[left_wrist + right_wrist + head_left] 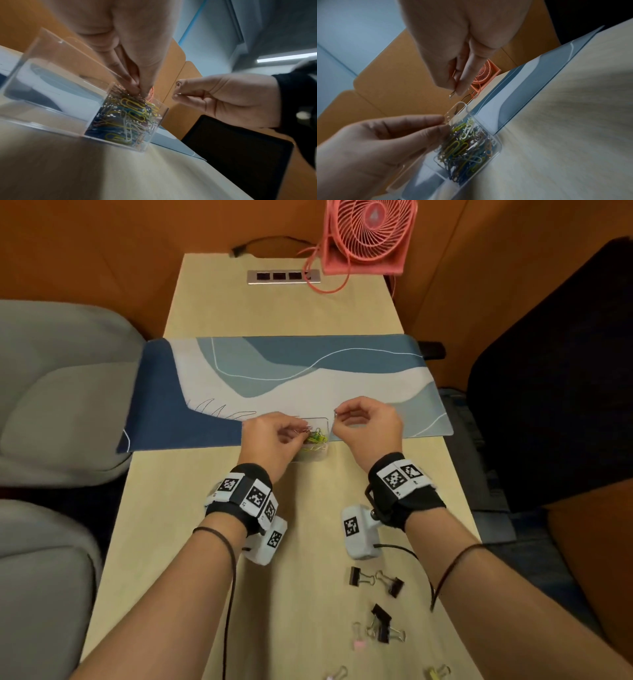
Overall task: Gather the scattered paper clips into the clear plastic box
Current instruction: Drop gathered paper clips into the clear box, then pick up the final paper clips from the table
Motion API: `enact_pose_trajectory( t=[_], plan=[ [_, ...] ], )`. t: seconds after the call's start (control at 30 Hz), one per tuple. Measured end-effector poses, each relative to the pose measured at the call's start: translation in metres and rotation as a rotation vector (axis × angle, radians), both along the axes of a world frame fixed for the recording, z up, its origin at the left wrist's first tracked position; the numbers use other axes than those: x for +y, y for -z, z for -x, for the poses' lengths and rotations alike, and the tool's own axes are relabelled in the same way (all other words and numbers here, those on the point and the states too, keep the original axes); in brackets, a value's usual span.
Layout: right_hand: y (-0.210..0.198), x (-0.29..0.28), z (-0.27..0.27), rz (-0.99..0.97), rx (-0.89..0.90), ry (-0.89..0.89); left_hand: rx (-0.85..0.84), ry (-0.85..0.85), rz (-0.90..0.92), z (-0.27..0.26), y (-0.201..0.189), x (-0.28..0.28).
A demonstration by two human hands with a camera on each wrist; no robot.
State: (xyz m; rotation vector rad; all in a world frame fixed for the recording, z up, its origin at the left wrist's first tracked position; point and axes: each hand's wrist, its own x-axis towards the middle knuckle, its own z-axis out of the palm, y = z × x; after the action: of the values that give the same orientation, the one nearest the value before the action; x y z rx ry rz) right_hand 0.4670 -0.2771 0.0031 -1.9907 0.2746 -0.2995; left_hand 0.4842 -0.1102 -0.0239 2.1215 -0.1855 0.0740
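Observation:
The clear plastic box (326,426) stands at the near edge of the desk mat, its right part filled with coloured paper clips (314,438). My left hand (303,430) reaches over the box and pinches a few clips at the top of the pile. In the left wrist view its fingertips (137,88) meet just above the clips (130,115). My right hand (337,414) hovers right of the box and pinches one thin silver clip (452,94). The box (498,146) lies below that clip.
Several black and pastel binder clips (376,581) lie on the wooden table near me. The blue and white desk mat (291,378) crosses the table's middle. A pink fan (368,234) and a socket strip (284,276) stand at the far end. Grey seats flank the left, a dark chair the right.

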Motion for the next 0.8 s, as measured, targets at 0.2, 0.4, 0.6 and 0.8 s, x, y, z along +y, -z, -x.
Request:
enact_pose_trajectory(
  t=[0.2,0.4,0.6,0.8],
  plan=[
    [-0.001,0.012,-0.004,0.145,-0.065,-0.067,-0.101,0.105,-0.088,0.002,-0.005,0.007],
    [-0.001,0.022,-0.011,0.229,-0.127,-0.112,-0.098,0.113,-0.034,-0.002,-0.008,0.018],
    [0.006,0.024,-0.019,0.447,-0.115,-0.263,-0.133,0.003,0.004,0.015,-0.007,0.028],
    [0.015,0.023,-0.023,0.664,0.029,-0.424,-0.144,-0.038,0.003,0.054,0.001,0.058]
  ],
)
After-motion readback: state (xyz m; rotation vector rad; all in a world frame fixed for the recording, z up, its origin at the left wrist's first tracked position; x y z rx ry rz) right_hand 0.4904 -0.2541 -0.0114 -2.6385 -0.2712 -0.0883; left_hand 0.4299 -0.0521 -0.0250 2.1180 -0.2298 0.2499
